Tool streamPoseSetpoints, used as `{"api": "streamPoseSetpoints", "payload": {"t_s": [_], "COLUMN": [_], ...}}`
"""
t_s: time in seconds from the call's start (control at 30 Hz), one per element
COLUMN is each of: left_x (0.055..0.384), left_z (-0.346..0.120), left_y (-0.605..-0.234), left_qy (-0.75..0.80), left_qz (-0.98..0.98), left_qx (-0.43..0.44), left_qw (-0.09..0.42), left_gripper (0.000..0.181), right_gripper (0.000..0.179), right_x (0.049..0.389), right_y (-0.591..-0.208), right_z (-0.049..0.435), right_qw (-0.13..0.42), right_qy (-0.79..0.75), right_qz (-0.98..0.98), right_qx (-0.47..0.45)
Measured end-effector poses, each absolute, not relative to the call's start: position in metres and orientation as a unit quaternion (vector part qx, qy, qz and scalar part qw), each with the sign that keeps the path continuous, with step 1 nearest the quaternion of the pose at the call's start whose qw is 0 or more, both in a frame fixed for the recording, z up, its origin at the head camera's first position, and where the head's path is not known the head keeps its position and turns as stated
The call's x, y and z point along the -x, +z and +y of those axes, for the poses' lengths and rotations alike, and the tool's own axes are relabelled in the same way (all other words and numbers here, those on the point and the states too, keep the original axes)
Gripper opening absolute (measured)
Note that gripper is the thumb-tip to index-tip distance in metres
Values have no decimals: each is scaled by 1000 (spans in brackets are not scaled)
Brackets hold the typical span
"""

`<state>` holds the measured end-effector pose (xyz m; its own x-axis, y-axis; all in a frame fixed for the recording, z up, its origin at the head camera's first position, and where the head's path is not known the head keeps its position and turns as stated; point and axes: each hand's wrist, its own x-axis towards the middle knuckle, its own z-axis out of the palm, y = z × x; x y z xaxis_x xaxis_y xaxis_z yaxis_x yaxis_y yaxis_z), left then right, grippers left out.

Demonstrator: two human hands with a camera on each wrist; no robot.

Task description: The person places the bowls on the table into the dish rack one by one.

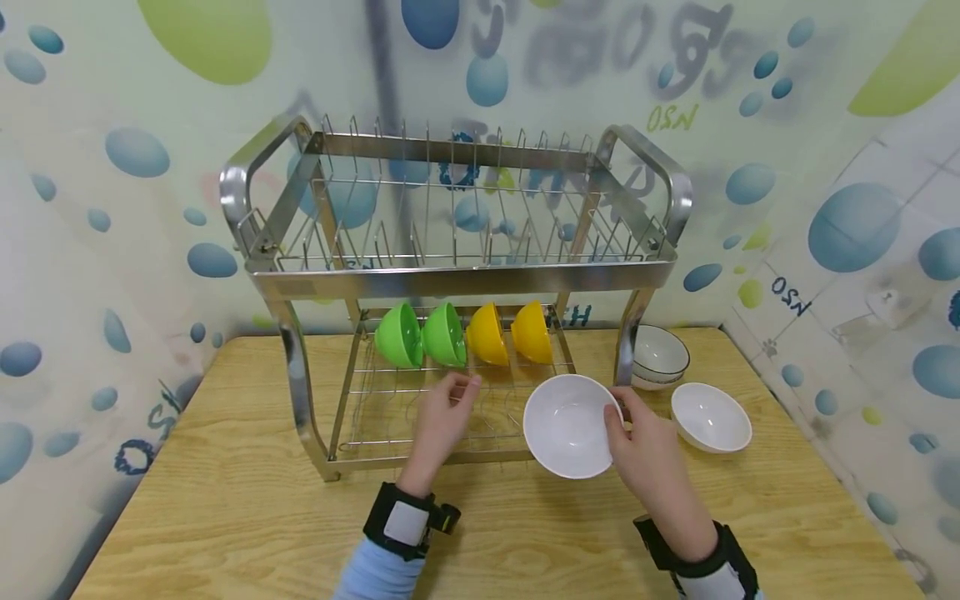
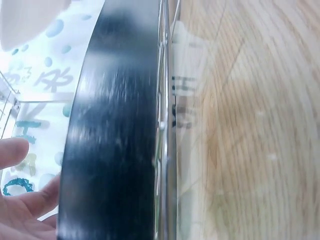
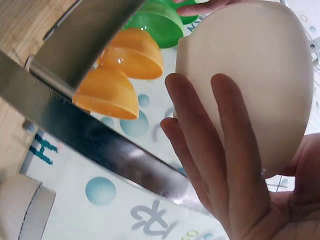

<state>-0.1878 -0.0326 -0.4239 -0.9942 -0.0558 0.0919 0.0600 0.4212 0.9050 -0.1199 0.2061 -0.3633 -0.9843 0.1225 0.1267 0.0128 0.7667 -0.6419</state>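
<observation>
A plain white bowl [image 1: 568, 427] is held by my right hand [image 1: 651, 446] at the right front of a metal dish rack [image 1: 465, 282], its inside facing me. The thumb lies at the rim; in the right wrist view the fingers [image 3: 235, 125] spread against the bowl's outside. My left hand [image 1: 442, 417] hovers over the front of the rack's lower tier with fingers loosely bent, holding nothing. Behind it two green bowls [image 1: 399, 336] and two yellow bowls [image 1: 532, 333] stand tilted on edge in a row on the lower wires.
Right of the rack, dark-rimmed white bowls [image 1: 660, 352] are stacked on the wooden table [image 1: 187, 500], with another white bowl [image 1: 711, 418] in front of them. The rack's upper tier has upright wire dividers. A curved side leg [image 1: 632, 337] rises near my right hand.
</observation>
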Motion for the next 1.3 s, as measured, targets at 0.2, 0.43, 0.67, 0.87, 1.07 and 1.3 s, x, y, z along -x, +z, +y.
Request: {"api": "streamPoseSetpoints", "payload": {"t_s": [0.2, 0.43, 0.67, 0.87, 1.07, 1.3], "left_x": [186, 185, 186, 186, 185, 186], "left_z": [-28, -27, -27, -28, -31, -37], "left_y": [-424, -424, -424, -421, -420, -420], "left_qy": [-536, -542, -545, -558, -569, -559], "left_qz": [-843, -840, -838, -829, -821, -828], "left_qx": [9, 12, 10, 14, 18, 23], "left_qw": [49, 33, 12, -13, -35, -39], "left_gripper": [38, 45, 50, 53, 60, 61], "right_gripper": [30, 33, 31, 32, 34, 34], "right_x": [128, 136, 144, 149, 154, 157], "right_y": [-372, -379, -386, -387, -389, -389], "right_z": [195, 185, 178, 171, 164, 155], "right_qw": [87, 62, 57, 41, 24, 12], "right_qy": [328, 327, 339, 348, 346, 364], "right_qz": [-940, -943, -939, -937, -938, -931], "right_qx": [15, 10, 0, 3, 10, 6]}}
